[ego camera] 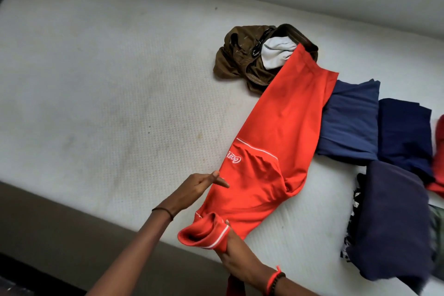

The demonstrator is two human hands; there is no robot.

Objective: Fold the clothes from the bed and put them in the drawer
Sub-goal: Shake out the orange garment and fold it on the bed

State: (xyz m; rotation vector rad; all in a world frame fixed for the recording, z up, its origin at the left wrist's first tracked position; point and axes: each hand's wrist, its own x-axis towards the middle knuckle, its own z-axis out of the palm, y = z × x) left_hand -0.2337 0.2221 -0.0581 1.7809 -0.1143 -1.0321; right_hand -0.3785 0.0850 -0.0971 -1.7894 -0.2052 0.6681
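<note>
Red-orange track pants (pixel 281 142) lie stretched diagonally across the white mattress (pixel 108 84), folded lengthwise, white piping and a logo showing. My left hand (pixel 204 184) rests flat with straight fingers on the pants' left edge near the logo. My right hand (pixel 236 257) grips the waistband end at the mattress's near edge. A crumpled olive-brown garment (pixel 237 60) with a white cloth (pixel 276 53) in it lies under the far end of the pants.
Folded blue (pixel 350 120) and navy (pixel 406 132) clothes lie right of the pants, with a dark purple-grey garment (pixel 389 221) nearer me and a red piece (pixel 438 163) at the right edge. A grey wall runs behind the bed. A brown bed frame (pixel 60 221) borders the near side.
</note>
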